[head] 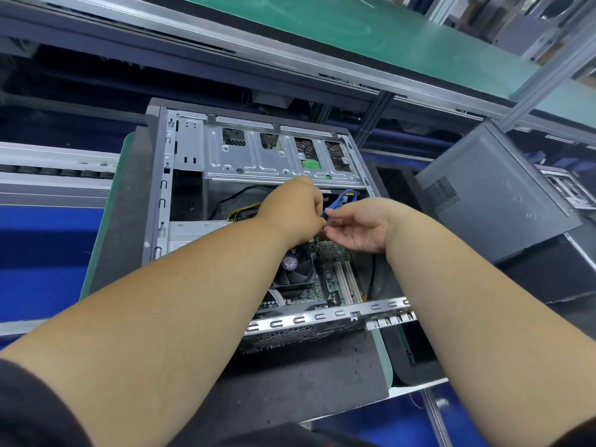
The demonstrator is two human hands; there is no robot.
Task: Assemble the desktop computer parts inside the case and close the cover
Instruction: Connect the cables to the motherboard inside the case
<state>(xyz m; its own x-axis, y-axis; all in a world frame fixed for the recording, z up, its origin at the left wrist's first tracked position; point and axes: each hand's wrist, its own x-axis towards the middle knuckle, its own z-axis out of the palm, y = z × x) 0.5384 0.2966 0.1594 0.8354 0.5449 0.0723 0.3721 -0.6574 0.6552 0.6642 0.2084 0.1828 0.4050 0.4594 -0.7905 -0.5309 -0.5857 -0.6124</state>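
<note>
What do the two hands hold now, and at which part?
Both the left hand and the right hand pinch the blue cable at its near end, above the motherboard.

Single head-worn wide-angle view looked forward and steeply down, close over the open case (180, 195) on the counter (122, 221); both forearms entered from below.

The open case (190, 146) lies on a dark mat (306, 375). The mat lies on a green-edged pallet (385, 366). A closed grey case (493, 188) stands just beside, at the right.
</note>
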